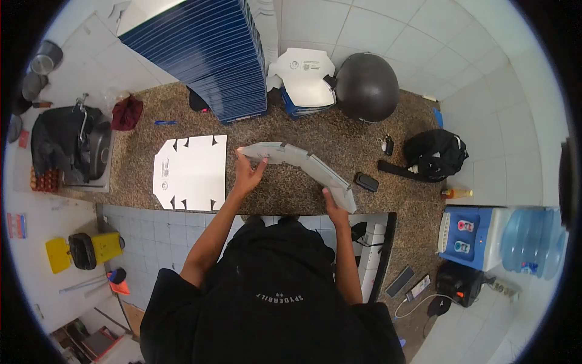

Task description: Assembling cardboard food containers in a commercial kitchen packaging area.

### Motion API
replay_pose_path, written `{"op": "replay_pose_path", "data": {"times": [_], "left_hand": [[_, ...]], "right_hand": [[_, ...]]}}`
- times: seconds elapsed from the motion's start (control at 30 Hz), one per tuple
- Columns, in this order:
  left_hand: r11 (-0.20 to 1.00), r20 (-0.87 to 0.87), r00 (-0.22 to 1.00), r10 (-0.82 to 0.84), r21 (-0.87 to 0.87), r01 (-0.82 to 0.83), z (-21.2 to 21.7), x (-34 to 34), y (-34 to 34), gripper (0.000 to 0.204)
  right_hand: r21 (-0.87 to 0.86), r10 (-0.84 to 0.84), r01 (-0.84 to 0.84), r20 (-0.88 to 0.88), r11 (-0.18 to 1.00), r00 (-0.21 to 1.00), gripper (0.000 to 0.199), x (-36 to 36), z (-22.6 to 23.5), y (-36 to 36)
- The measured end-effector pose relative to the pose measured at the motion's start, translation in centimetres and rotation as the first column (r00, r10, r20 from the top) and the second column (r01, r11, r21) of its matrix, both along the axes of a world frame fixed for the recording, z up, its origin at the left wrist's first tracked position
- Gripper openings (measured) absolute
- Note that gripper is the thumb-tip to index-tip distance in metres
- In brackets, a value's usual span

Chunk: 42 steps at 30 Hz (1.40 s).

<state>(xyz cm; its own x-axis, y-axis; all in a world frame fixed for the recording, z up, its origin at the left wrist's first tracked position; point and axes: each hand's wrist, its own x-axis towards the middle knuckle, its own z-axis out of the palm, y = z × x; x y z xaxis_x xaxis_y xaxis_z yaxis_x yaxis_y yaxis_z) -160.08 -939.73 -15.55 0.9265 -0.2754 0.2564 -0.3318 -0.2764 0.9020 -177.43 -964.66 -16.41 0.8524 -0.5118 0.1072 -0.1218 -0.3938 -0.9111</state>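
Both my hands hold a whitish, die-cut cardboard sheet [300, 159], tilted up on edge and bent in an arc above the granite counter. My left hand [249, 175] grips its left end, thumb on the near face and fingers behind. At the lower right end, my right hand [335, 207] has its thumb on the sheet; its other fingers are mostly hidden. Just left of my left hand, a flat white cardboard blank [191, 175] with dark notches along two sides lies on the counter.
A tall stack of blue-edged cardboard [200, 57] stands behind. Beside it are a smaller cardboard pile [305, 79] and a black helmet [367, 87]. Rightward lie a dark case [367, 182], keys [387, 144] and a black bag [433, 155]. A sink [104, 155] sits left, a water dispenser [476, 238] right.
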Motion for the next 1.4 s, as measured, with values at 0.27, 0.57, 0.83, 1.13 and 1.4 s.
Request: {"op": "replay_pose_path", "data": {"times": [0.27, 0.57, 0.83, 1.13, 1.4], "left_hand": [[0.946, 0.106, 0.989, -0.106, 0.317, 0.067, 5.3, 5.7, -2.4, 0.063], [0.376, -0.167, 0.653, -0.738, -0.906, 0.193, 17.1, 7.6, 0.2, 0.079], [0.65, -0.451, 0.627, -0.635, -0.75, 0.119, 11.9, -3.2, -5.5, 0.051], [0.653, -0.473, 0.623, -0.623, -0.753, 0.082, 16.8, -1.2, -2.6, 0.049], [0.763, -0.464, 0.62, -0.632, -0.511, 0.395, 16.5, 0.5, 1.2, 0.061]], "right_hand": [[0.333, -0.051, 0.072, -0.071, 0.94, 0.996, 0.041, 0.3, 2.6, 1.1], [0.861, -0.383, 0.163, 0.039, 0.482, 0.923, 0.056, -3.6, 11.8, 6.8], [0.743, -0.448, 0.169, 0.192, 0.648, 0.873, 0.054, 0.2, 14.4, 8.9], [0.69, -0.257, -0.424, 0.656, 0.587, 0.71, 0.095, -5.1, 17.8, 4.5], [0.782, 0.017, -0.079, 0.087, 0.619, 0.996, 0.084, -7.6, 18.1, -0.7]]}}
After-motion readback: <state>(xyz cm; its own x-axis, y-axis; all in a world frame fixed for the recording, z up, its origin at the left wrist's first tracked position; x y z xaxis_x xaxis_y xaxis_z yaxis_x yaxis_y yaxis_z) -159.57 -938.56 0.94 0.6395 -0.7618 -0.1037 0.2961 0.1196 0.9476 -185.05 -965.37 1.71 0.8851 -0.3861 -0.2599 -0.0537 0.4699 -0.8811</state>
